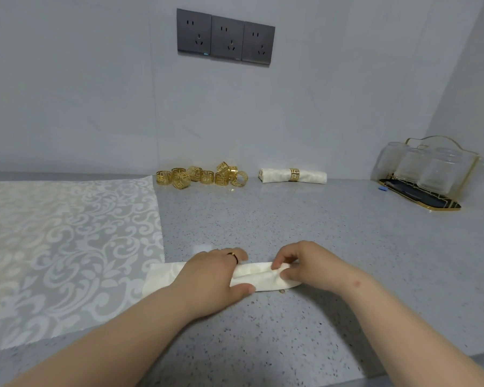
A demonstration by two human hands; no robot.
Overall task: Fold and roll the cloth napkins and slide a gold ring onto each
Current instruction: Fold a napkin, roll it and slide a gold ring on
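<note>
Our left hand (215, 277) and right hand (305, 265) both grip a half-rolled cream napkin (260, 277) on the desk (319, 233) — at far right, a gold-rimmed tray (419, 198) holds clear glasses (436, 173).

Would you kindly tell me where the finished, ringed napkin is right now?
In the head view, the ringed napkin lies by the back wall, right of the loose gold rings.

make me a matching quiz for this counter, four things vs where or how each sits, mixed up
1 cream cloth napkin half rolled
2 cream rolled napkin with gold ring
3 loose gold metal rings
4 white patterned cloth

A spread flat, left
B piled by the wall
C gripped by left hand and right hand
D finished, by the wall

Pairs: 1-C, 2-D, 3-B, 4-A
</note>
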